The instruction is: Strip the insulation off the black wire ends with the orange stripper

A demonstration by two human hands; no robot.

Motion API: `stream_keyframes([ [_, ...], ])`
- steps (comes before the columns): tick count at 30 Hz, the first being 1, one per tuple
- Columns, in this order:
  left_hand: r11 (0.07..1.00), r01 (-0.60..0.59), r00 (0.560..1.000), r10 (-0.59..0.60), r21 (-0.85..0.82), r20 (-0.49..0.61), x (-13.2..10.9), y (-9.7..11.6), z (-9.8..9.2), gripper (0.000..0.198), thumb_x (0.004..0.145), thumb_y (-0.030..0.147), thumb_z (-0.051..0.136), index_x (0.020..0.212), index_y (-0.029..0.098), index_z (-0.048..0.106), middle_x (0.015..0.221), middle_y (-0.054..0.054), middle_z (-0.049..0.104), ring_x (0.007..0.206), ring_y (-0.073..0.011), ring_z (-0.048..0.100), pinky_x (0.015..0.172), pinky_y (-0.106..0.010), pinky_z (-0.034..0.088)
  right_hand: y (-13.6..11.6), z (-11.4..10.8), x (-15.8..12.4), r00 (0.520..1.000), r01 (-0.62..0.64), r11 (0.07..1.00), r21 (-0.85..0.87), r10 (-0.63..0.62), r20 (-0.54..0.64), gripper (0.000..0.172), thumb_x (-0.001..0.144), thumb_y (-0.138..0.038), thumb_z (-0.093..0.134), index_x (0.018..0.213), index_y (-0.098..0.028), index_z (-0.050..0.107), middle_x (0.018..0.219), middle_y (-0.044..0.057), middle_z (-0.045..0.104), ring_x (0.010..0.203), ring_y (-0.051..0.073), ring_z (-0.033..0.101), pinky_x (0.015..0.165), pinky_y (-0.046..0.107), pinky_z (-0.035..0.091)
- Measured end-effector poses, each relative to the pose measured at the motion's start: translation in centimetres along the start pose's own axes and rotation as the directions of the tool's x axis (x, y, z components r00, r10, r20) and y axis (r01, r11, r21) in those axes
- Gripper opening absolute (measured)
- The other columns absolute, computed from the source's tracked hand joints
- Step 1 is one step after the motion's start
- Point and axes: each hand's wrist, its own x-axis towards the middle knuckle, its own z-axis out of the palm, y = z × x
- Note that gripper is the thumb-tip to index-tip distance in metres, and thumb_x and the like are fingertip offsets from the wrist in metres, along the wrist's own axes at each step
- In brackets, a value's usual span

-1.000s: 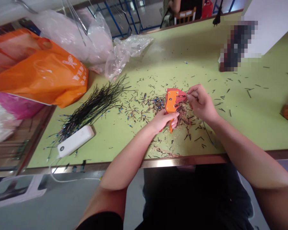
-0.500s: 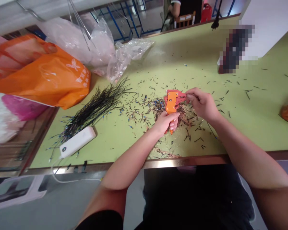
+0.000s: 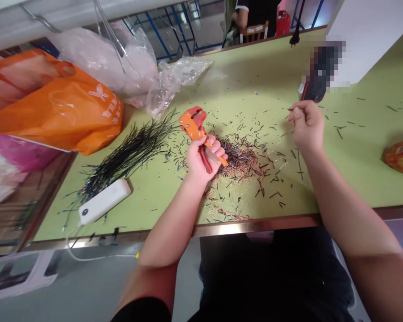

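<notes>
My left hand (image 3: pixel 203 158) grips the handles of an orange wire stripper (image 3: pixel 196 127), lifted and tilted toward the left, its head above the table. My right hand (image 3: pixel 307 125) is raised to the right, fingers pinched together on something too small to make out. Between the hands lies a heap of cut wire scraps (image 3: pixel 245 158), black bits, copper strands and blue ends. A bundle of thin black wires (image 3: pixel 127 154) lies to the left of the stripper on the green table (image 3: pixel 356 179).
An orange plastic bag (image 3: pixel 60 107) and clear plastic bags (image 3: pixel 137 67) fill the far left. A white power bank (image 3: pixel 104 201) with a cable lies near the front edge. A dark blurred object (image 3: pixel 317 78) sits at the back right, an orange packet (image 3: pixel 401 154) at the right edge. Another person sits beyond the table.
My left hand swung the stripper up and to the left, away from the scrap heap. My right hand pulled away to the right and up, fingers still pinched.
</notes>
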Motion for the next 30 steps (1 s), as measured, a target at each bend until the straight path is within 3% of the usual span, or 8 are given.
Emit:
stream_keyframes([
  [2,0.997,0.073,0.997,-0.073,0.013,0.010,0.2,-0.1,0.0,0.021,0.084,0.034,0.062,0.070,0.019,0.056,0.057,0.004,0.048,0.049,-0.0098,0.053,0.055,-0.027,0.053,-0.3,0.8,-0.5,0.997,0.007,1.000,0.019,-0.008,0.071,0.012,0.104,-0.027,0.056,0.101,-0.022,0.066,0.080,0.000,0.064,0.058,0.011,0.046,0.056,0.027,0.038],
  [5,0.981,0.174,0.976,-0.183,0.085,0.118,-0.2,-1.2,0.5,0.020,0.082,0.036,0.062,0.074,0.018,0.059,0.061,0.001,0.054,0.054,-0.0136,0.059,0.059,-0.031,0.057,-1.2,2.5,-2.2,0.969,0.008,0.998,0.069,-0.025,0.246,0.011,0.104,-0.028,0.059,0.102,-0.022,0.068,0.082,0.000,0.066,0.059,0.011,0.047,0.054,0.027,0.036],
  [12,0.947,0.279,0.897,-0.317,0.163,0.309,-1.2,-3.0,0.7,0.028,0.079,0.044,0.069,0.080,0.017,0.064,0.065,-0.001,0.059,0.057,-0.0157,0.062,0.062,-0.034,0.060,-2.3,4.1,-4.5,0.867,-0.043,0.935,0.353,-0.140,0.479,0.026,0.107,-0.047,0.056,0.106,-0.023,0.065,0.082,0.000,0.064,0.066,0.012,0.053,0.062,0.029,0.047],
  [21,0.900,0.355,0.789,-0.433,0.252,0.436,-1.4,-3.4,0.8,0.036,0.077,0.052,0.072,0.083,0.017,0.062,0.068,-0.002,0.061,0.065,-0.0186,0.065,0.070,-0.038,0.060,-2.9,4.7,-5.2,0.853,-0.115,0.844,0.524,-0.186,0.488,0.024,0.104,-0.046,0.065,0.096,-0.023,0.063,0.082,-0.001,0.065,0.074,0.012,0.060,0.070,0.029,0.055],
  [26,0.900,0.348,0.783,-0.433,0.262,0.446,-1.4,-3.4,0.3,0.036,0.079,0.049,0.074,0.088,0.016,0.064,0.074,-0.005,0.068,0.070,-0.0214,0.071,0.074,-0.040,0.062,-3.0,4.7,-5.2,0.852,-0.127,0.825,0.551,-0.195,0.487,0.022,0.104,-0.044,0.065,0.097,-0.023,0.065,0.084,-0.001,0.066,0.074,0.011,0.062,0.070,0.028,0.057],
  [30,0.894,0.326,0.786,-0.438,0.308,0.437,-1.4,-3.5,0.0,0.028,0.077,0.031,0.074,0.099,0.016,0.066,0.084,-0.008,0.075,0.088,-0.0283,0.079,0.086,-0.045,0.062,-3.2,4.5,-5.4,0.860,-0.057,0.880,0.471,-0.196,0.470,0.025,0.103,-0.047,0.065,0.096,-0.024,0.067,0.084,0.000,0.068,0.075,0.013,0.065,0.069,0.030,0.058],
])
